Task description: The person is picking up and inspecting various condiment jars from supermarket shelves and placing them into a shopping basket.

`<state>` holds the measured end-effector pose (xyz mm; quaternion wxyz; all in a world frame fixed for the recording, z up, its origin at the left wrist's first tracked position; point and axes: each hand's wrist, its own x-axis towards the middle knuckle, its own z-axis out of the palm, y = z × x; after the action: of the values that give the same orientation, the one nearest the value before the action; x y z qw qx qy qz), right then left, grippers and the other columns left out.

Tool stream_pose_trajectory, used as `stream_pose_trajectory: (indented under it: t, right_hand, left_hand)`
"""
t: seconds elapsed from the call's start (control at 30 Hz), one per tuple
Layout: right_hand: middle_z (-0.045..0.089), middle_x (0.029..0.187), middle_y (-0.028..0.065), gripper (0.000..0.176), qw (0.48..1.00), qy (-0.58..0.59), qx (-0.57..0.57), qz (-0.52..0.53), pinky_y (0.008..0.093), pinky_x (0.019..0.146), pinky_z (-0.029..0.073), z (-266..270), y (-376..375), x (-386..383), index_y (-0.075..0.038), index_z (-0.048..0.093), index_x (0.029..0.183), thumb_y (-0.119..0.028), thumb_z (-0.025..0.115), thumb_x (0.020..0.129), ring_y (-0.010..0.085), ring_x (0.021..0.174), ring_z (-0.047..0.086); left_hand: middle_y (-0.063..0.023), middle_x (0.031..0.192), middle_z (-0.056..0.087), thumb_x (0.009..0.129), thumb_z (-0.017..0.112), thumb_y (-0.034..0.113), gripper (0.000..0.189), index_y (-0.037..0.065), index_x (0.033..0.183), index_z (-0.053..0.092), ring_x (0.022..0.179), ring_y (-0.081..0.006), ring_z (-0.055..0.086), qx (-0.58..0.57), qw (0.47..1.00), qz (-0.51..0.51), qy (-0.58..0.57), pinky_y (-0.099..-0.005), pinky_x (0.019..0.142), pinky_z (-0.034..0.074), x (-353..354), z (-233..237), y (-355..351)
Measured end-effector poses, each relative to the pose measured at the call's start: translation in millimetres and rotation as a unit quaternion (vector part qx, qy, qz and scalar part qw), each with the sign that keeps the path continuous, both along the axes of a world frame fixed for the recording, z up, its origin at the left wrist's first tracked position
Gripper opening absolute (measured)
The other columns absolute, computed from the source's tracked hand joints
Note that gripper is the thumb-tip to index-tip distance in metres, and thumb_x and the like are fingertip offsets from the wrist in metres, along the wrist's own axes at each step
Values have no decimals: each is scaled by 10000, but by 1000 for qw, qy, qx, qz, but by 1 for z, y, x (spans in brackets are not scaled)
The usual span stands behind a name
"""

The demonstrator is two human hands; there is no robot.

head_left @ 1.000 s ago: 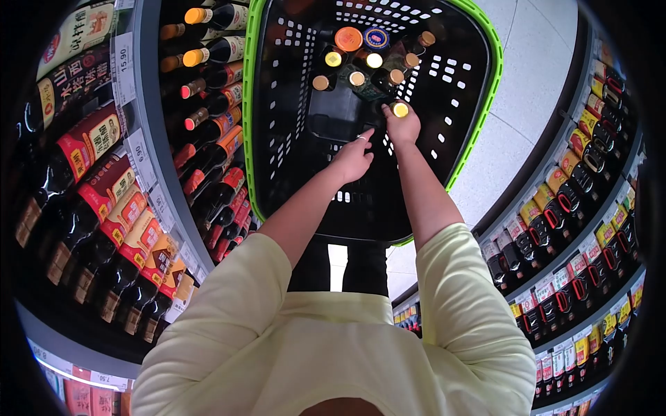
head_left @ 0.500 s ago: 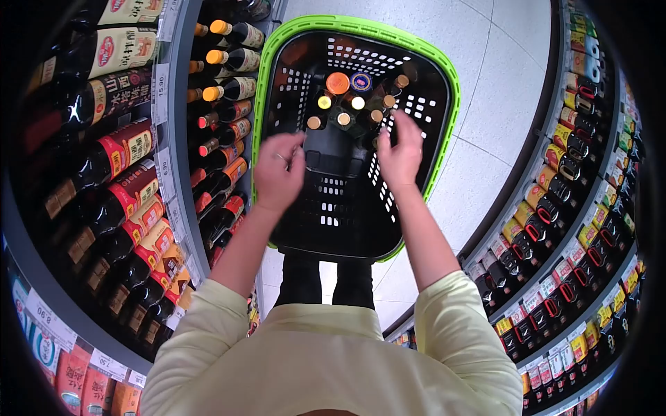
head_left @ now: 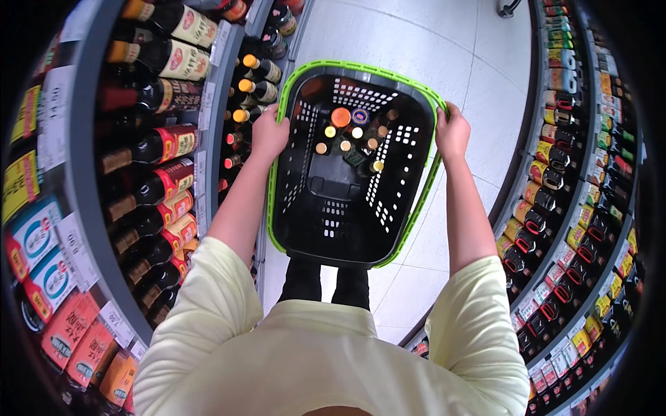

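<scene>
We've got the black basket [head_left: 305, 229] btwn both hands, in front of our dark trouser legs [head_left: 302, 281]; can't tell if it's on the floor [head_left: 485, 104] or off it. Our L hand [head_left: 269, 132] is curled shut round the green rim [head_left: 272, 187] on the L side, nr the far corner. Our R hand [head_left: 452, 130] is closed too, on green plastic at the R far corner; can't tell if it has the rim, the green handle strip [head_left: 436, 166] or both. Inside, capped btls stand grouped at the far end: an orange cap [head_left: 340, 116] w/ a blue cap [head_left: 360, 116] just beside it, then yellow & tan caps nearer us. One yellow-capped btl [head_left: 377, 166] is a bit nearer us, by the R wall. The near part of the basket shows bare black plastic w/ slots. To our L, shelf btls [head_left: 161, 144] lie w/ necks pointing R-to-L, red & cream labels, plus a price tag [head_left: 116, 324] reading 7.50. To our R, curved-looking shelves [head_left: 517, 149] hold rows of dark btls w/ yellow & red labels. A caster [head_left: 508, 10] shows at the top edge, on the floor.
</scene>
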<state>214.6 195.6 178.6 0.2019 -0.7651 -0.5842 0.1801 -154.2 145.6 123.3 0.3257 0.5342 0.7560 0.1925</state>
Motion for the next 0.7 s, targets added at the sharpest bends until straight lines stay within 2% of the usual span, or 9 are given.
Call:
stream_pose_trajectory:
  t: [0.07,0.13,0.2,0.27,0.33,0.4,0.47,0.53,0.7]
  right_hand:
    - [672,882,183,281,997,47,53,6,354,756,506,46,-20,6,-14,639,1057,-213,632,858,291,835,665]
    - [677,860,134,271,992,114,45,-7,307,750,508,107,-48,9,-3,642,1039,-152,693,818,199,808,662]
    - [675,875,96,250,961,264,84,-26,288,762,509,149,-86,13,7,646,1018,-65,710,787,148,809,641]
    - [675,919,99,250,965,262,25,-7,296,782,515,215,-131,9,17,640,1009,-14,702,768,155,829,642]
    - [671,900,105,280,976,209,8,59,300,763,515,272,-176,5,7,633,1028,-13,696,756,161,832,643]
    - [668,888,123,316,973,204,15,108,317,740,519,307,-222,-2,-7,635,1036,-52,718,734,213,820,655]
    - [660,863,138,329,979,127,-16,158,355,722,520,353,-255,-16,-30,643,1023,-144,734,728,284,800,648]
    - [659,861,141,336,978,90,-7,187,372,721,518,370,-288,-25,-37,645,1017,-186,733,729,304,804,641]
    - [662,848,122,339,953,29,-106,282,422,683,507,379,-368,-49,-104,653,979,-349,684,747,314,787,639]
  left_hand:
    - [-133,1023,638,816,642,86,379,-10,1158,506,955,-221,630,64,968,77,-231,-336,847,482,-1,28,-14]
    - [-56,1033,584,818,653,38,406,2,1176,464,967,-126,570,71,926,118,-351,-280,862,453,2,80,-33]
    - [-32,1022,553,852,612,29,383,14,1198,448,964,-118,545,89,916,103,-377,-274,886,432,-2,124,-56]
    - [-45,996,568,879,606,77,357,32,1200,457,852,-99,551,112,911,94,-384,-238,731,458,-4,179,-85]
    - [-56,995,591,877,575,43,389,43,1239,433,787,-98,551,112,918,64,-375,-248,695,465,-14,223,-110]
    - [-36,979,581,802,621,12,322,25,1117,551,911,-111,557,108,902,34,-416,-280,847,438,-10,280,-134]
    - [-74,954,637,720,659,33,315,57,1032,621,871,-154,611,125,956,-110,-243,-310,787,478,-8,329,-157]
    - [-95,849,666,650,689,86,267,108,916,670,790,-234,646,166,953,-233,-97,-348,718,505,-2,368,-187]
    - [-78,730,666,678,668,286,236,173,885,684,703,-289,646,48,930,-361,48,-385,651,506,5,412,-274]
